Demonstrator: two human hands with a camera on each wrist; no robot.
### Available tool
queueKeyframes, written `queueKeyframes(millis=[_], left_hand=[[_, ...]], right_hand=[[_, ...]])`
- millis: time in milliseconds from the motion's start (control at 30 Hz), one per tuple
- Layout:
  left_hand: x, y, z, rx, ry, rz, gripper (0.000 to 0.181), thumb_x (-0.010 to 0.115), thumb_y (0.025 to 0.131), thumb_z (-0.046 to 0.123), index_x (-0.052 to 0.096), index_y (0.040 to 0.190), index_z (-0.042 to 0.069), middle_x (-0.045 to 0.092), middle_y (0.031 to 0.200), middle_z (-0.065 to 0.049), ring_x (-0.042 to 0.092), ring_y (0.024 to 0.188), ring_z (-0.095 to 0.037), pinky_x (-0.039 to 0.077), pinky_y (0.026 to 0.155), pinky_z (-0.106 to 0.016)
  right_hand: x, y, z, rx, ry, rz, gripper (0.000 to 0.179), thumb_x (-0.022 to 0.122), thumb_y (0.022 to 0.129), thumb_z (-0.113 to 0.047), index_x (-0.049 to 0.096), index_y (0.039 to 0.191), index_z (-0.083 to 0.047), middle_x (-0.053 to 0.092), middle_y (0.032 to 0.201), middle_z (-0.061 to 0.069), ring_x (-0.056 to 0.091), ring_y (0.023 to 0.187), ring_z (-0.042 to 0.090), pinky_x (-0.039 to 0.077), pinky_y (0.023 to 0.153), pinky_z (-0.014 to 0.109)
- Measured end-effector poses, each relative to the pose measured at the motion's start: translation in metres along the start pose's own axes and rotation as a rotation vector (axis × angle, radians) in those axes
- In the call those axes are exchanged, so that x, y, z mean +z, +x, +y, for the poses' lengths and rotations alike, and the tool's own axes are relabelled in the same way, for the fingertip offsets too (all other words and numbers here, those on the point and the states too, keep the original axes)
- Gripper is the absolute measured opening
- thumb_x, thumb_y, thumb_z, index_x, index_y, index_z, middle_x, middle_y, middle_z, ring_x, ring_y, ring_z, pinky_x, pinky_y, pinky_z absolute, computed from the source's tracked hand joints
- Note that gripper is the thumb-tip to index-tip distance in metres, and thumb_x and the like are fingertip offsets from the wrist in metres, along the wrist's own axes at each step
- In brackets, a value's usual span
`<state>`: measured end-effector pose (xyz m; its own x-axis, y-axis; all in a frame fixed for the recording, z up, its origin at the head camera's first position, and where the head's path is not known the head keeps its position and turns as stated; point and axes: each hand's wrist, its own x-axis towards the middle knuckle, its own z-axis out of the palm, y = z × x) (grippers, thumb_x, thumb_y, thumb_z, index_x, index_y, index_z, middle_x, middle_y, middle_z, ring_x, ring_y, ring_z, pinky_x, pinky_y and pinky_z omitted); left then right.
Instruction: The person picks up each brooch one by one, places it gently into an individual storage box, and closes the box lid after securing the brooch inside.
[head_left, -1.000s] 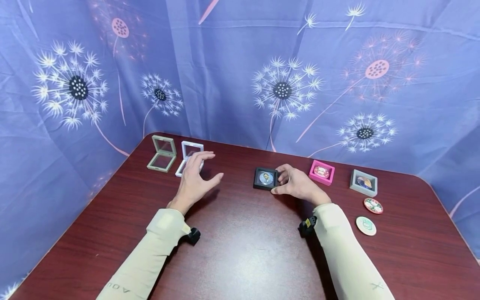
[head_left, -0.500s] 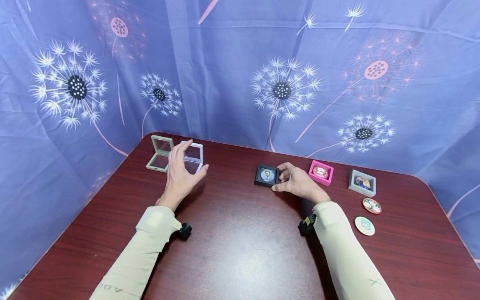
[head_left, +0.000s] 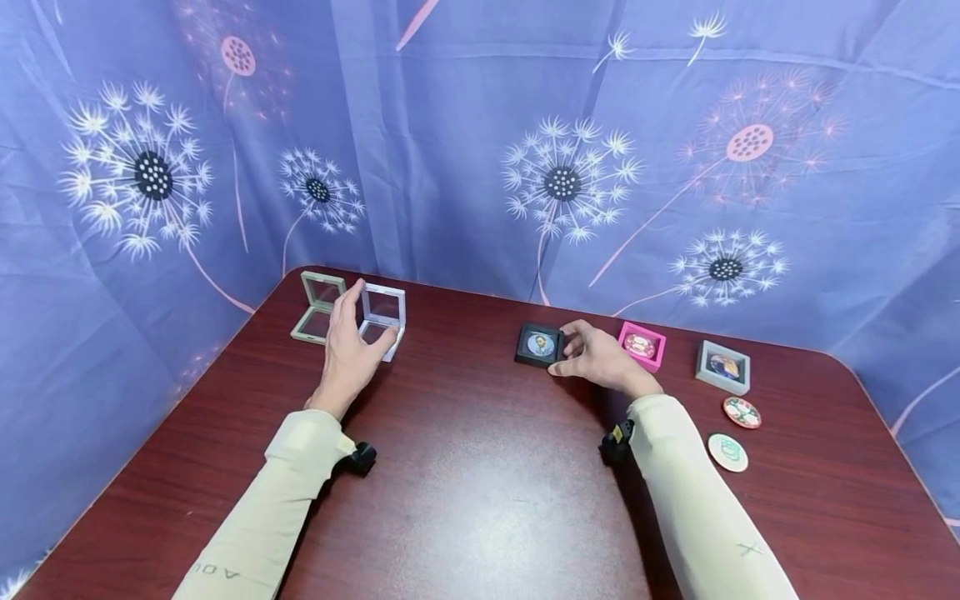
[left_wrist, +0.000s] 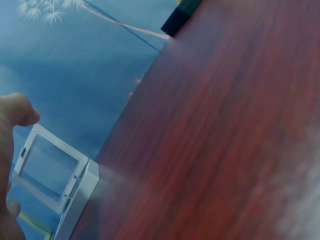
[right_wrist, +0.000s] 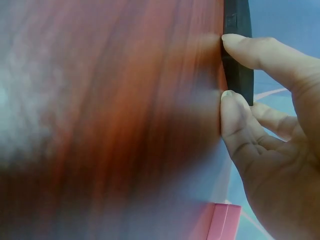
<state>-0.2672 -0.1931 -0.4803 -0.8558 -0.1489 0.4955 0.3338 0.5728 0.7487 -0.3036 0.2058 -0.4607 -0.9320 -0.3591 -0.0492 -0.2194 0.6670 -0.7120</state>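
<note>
A white hinged display frame (head_left: pixel 384 305) stands unfolded at the back left, its clear upper half upright. My left hand (head_left: pixel 348 354) is around its left and near sides, fingers and thumb spread apart. In the left wrist view, a bent finger (left_wrist: pixel 22 111) comes up to the upright half's top corner; whether it touches is unclear. Farther right lies a closed black display frame (head_left: pixel 540 344) with a round portrait coin in it. My right hand (head_left: pixel 602 360) holds this frame by its right end, with thumb and fingers at the near corner and side.
A green display frame (head_left: pixel 317 308) stands unfolded left of the white one. Right of my right hand are a pink frame (head_left: pixel 642 346) and a grey frame (head_left: pixel 723 367), each with a coin inside. A red-patterned disc (head_left: pixel 742 412) and a cream disc (head_left: pixel 728 452) lie nearer.
My left hand has moved left, from over the white frame to its left side, uncovering more of it. My right hand has shifted slightly right, and the black frame with it.
</note>
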Motion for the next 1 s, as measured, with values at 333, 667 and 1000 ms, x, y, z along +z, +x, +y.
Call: queueKeyframes(millis=[333,667,1000], left_hand=[[0.002,0.005,-0.008,-0.084,-0.007,-0.002,0.085,0.078,0.09,0.014,0.035,0.161,-0.003,0.043,0.158,-0.022,0.046,0.14,-0.043,0.036,0.116,-0.052],[0.0,0.014,-0.016,-0.258,-0.076,-0.082,0.071,0.068,0.101,0.016,0.036,0.161,-0.002,0.046,0.156,-0.025,0.046,0.145,-0.037,0.037,0.119,-0.042],[-0.011,0.017,-0.017,-0.351,-0.035,-0.224,0.073,0.07,0.101,0.024,0.038,0.16,-0.003,0.051,0.153,-0.028,0.053,0.139,-0.041,0.041,0.116,-0.047]], right_hand=[[-0.006,0.005,0.003,0.02,0.0,0.004,0.068,0.09,0.083,-0.013,0.052,0.135,0.009,0.067,0.102,0.019,0.062,0.092,0.029,0.048,0.082,0.037],[-0.009,0.008,0.002,0.05,-0.016,0.001,0.067,0.089,0.083,-0.015,0.052,0.135,0.007,0.066,0.102,0.017,0.061,0.091,0.027,0.047,0.083,0.036],[-0.013,0.009,0.004,0.072,-0.023,-0.004,0.067,0.089,0.084,-0.015,0.051,0.136,0.007,0.066,0.102,0.016,0.06,0.091,0.028,0.046,0.081,0.036]])
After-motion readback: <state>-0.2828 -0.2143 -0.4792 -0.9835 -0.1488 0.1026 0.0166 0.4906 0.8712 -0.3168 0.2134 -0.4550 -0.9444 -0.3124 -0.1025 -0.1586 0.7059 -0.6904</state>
